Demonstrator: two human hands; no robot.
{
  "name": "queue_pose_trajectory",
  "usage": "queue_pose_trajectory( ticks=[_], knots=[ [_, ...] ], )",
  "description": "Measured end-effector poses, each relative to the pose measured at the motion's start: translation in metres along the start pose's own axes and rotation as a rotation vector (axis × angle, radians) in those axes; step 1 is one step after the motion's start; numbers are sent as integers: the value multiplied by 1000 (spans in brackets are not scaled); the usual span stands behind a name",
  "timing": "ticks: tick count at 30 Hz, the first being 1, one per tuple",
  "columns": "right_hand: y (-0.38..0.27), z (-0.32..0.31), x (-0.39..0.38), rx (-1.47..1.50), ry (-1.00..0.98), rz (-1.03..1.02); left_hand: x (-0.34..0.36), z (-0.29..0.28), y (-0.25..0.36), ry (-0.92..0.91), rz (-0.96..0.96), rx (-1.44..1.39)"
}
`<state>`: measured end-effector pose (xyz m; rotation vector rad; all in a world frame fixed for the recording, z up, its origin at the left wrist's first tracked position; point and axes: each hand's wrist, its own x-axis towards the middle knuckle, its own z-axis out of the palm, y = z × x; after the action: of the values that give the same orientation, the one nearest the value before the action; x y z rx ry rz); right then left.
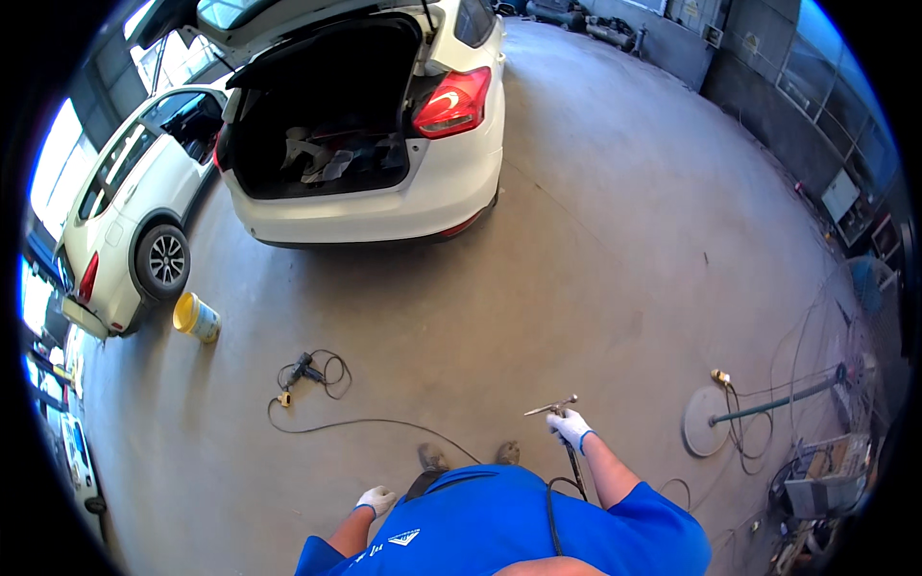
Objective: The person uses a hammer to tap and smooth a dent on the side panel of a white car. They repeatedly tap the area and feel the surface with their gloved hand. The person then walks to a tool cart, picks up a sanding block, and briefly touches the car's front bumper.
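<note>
A: Far left, what edges the ground?

B: White car (pixel 120 230), parked at a slant, rear end nearest. Yellow bucket (pixel 197 319) stands near its rear wheel (pixel 163 260). Next along, a white hatchback (pixel 384 227), tailgate up, bumper facing the person.

A: Room between bumper and feet?

B: Wide stretch of concrete floor (pixel 384 307). A black corded hand tool (pixel 304 369) lies on it, left of centre; its cord (pixel 384 420) loops, then trails toward the shoes (pixel 434 457). Trip edge.

A: Hands?

B: Left hand (pixel 376 499), white glove, low beside the blue shirt (pixel 499 504). Fingers look curled; how tightly, I cannot tell. Right hand (pixel 570 427), also gloved, is wrapped around a hammer-shaped tool (pixel 551 406) just under its metal head. Tool sits out ahead of the shirt, right of the shoes, over the floor.

A: Right side?

B: Floor runs broad from the hatchback to the wall (pixel 788 134). Nearer, a round base (pixel 706 422) with a green pole (pixel 778 398) slanting off rightward; grey crate (pixel 826 485) by the rim.

A: Any writing?

B: Bucket bears a label with blue marks, too small to read. Shirt shows a white emblem (pixel 404 538) with pale lettering.
</note>
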<state>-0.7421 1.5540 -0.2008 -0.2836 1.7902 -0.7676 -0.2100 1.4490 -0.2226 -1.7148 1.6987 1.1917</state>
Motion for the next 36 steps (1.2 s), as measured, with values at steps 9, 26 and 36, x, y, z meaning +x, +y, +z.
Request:
queue_pose_trajectory(
  ticks=[9, 26, 36],
  knots=[
    [46, -20, 15, -74, 662, -236, 19, -38, 20, -28, 113, 262],
    [194, -72, 84, 263, 551, 33, -30, -10, 189, -56, 300, 479],
    [173, -67, 93, 162, 619, -60, -41, -10, 179, 0, 157, 386]
  ],
)
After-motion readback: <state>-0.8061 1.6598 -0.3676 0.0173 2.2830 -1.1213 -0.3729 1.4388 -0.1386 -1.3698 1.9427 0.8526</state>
